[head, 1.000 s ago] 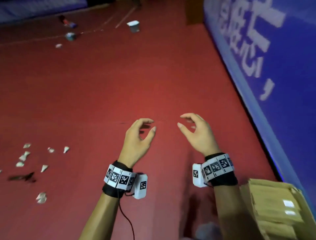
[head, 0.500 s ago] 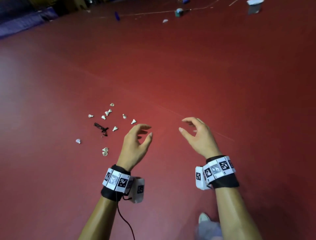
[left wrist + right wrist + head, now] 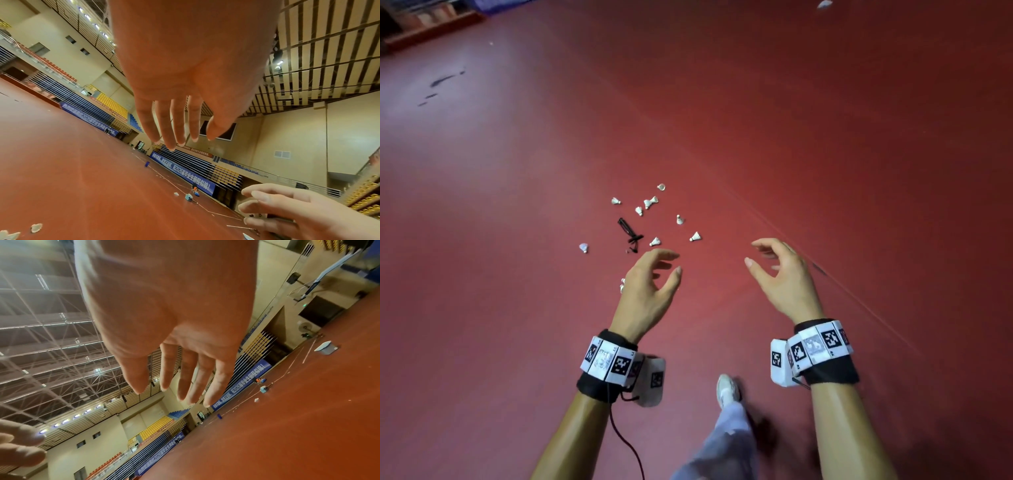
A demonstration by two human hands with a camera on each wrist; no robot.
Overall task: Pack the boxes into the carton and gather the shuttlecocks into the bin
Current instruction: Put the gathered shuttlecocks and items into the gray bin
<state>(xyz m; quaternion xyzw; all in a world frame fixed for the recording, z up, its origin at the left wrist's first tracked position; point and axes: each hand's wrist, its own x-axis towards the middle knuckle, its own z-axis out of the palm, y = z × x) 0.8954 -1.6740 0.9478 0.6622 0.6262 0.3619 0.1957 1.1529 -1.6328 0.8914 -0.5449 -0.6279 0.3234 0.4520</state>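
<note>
On the red floor (image 3: 825, 137) ahead, the shuttlecocks (image 3: 650, 202) are lying scattered, none gathered yet, and neither bin nor carton is showing from the head view. Both the left hand (image 3: 647, 291) and right hand (image 3: 784, 277) are hovering loosely curled, holding nothing.

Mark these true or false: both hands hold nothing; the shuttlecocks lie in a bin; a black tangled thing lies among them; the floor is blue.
1. The left hand and right hand hold nothing. True.
2. The shuttlecocks lie in a bin. False: they are scattered loose on the floor.
3. A black tangled thing lies among the shuttlecocks. True.
4. The floor is blue. False: it is red.
</note>
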